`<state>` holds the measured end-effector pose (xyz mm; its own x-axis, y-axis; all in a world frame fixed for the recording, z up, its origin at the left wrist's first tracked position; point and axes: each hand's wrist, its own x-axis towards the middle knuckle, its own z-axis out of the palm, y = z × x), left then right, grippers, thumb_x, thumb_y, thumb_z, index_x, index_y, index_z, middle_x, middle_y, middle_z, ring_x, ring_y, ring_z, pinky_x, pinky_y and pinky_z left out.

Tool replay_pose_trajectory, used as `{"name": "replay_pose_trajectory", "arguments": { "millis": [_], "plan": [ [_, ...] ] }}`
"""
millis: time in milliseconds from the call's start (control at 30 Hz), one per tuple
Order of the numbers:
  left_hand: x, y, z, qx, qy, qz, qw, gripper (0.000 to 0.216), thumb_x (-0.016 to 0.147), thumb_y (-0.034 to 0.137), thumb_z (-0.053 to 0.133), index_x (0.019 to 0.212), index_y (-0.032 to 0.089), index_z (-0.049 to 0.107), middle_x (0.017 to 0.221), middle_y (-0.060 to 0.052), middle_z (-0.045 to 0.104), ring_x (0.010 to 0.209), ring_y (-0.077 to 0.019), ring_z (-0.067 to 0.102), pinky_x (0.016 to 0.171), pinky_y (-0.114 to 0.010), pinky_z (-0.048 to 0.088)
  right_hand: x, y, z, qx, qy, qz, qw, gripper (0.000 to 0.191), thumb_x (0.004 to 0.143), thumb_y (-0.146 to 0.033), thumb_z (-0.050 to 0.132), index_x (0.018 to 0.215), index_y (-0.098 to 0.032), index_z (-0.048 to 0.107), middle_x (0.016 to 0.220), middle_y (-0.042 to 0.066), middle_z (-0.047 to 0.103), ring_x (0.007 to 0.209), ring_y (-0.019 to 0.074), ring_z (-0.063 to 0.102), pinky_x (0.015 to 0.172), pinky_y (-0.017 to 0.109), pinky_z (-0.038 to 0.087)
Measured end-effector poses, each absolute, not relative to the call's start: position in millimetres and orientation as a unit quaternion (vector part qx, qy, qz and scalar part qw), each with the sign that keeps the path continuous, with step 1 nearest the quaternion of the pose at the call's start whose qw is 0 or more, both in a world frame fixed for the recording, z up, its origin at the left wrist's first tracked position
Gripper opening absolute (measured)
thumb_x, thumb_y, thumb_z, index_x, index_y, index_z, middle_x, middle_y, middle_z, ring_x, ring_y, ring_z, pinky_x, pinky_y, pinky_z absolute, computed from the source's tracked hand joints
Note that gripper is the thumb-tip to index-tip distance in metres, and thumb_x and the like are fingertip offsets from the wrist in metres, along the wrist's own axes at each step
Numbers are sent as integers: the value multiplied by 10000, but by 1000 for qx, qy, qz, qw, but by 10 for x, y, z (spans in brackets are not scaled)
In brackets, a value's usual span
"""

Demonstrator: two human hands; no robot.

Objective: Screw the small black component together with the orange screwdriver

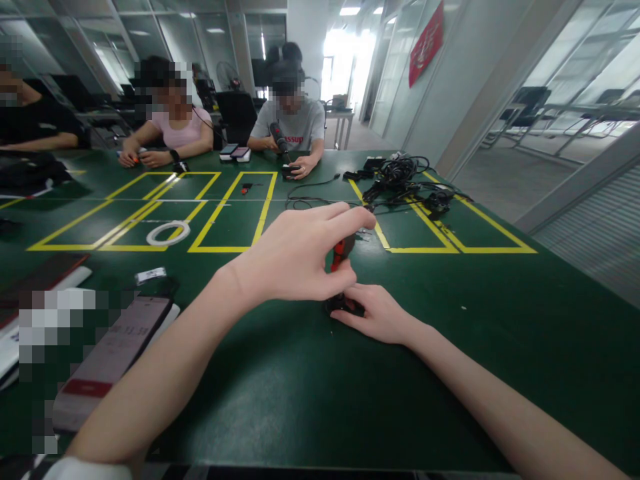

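Observation:
My left hand is closed round the handle of an upright red-and-black screwdriver, its index finger bent over near the top. Much of the tool is hidden behind my fingers, and its tip cannot be seen. Just below and to the right, my right hand pinches a small black part against the green table. The lower end of the screwdriver points down toward this part; whether they touch is hidden by my left thumb.
Phone-like devices lie at the left. A white ring rests among yellow tape outlines. Tangled black cables are heaped at the back right. Across the table a person holds a dark power tool; other people sit farther left.

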<state>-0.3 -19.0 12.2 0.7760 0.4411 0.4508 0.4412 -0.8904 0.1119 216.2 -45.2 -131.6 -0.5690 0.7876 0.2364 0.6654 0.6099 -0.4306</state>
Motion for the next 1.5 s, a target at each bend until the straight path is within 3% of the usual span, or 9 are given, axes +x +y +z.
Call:
{"name": "replay_pose_trajectory", "arguments": {
  "millis": [233,433,600,833,1033,1200,1367,1500],
  "plan": [
    [-2,-192,128,-941,-238,-242,-10,252,914,307,553,1121,201,648,784,16,732,734,-163,691,637,-239,423,2157,-453,-1313,-418,-871,157,203,305,990,-431,635,799,-199,580,746,15,631,644,166,569,611,272,363],
    [-7,-188,121,-942,-230,-244,-7,364,869,231,533,1219,197,628,968,-27,762,841,-176,710,697,-247,458,2156,-453,-1310,-416,-873,150,206,308,987,-431,639,790,-203,575,730,6,615,631,160,558,604,269,358],
    [-5,-177,102,-939,-240,-245,6,300,940,316,548,1207,211,634,796,16,733,751,-164,700,648,-239,408,2150,-456,-1303,-418,-870,158,207,315,987,-432,645,786,-198,575,740,9,621,632,156,553,600,268,357],
    [-7,-182,111,-942,-227,-249,-2,358,865,235,548,1212,199,627,901,-13,750,805,-178,699,688,-252,445,2155,-453,-1314,-416,-872,154,209,313,979,-427,657,785,-199,564,726,4,607,627,158,539,603,267,343],
    [-8,-178,106,-941,-235,-243,10,282,943,327,554,1180,206,647,767,7,718,719,-172,687,634,-244,413,2154,-463,-1304,-415,-869,163,212,312,982,-419,652,784,-200,552,741,7,611,630,154,541,600,263,343],
    [-5,-179,102,-942,-219,-253,-1,365,873,229,552,1228,196,629,1018,-37,765,848,-179,711,705,-248,463,2150,-461,-1307,-417,-872,154,206,316,981,-418,652,777,-201,546,727,2,600,626,151,532,600,262,337],
    [-2,-156,84,-939,-227,-257,15,290,949,281,541,1213,199,632,764,25,712,726,-157,686,627,-233,391,2157,-455,-1326,-413,-872,155,211,310,985,-423,650,795,-195,560,736,2,604,632,152,541,603,260,340],
    [3,-165,89,-941,-213,-261,15,333,892,236,573,1215,177,630,864,-4,722,768,-165,669,652,-243,424,2156,-455,-1325,-410,-873,153,216,309,980,-416,657,788,-197,557,732,2,607,626,152,537,599,263,331]
  ]
}}
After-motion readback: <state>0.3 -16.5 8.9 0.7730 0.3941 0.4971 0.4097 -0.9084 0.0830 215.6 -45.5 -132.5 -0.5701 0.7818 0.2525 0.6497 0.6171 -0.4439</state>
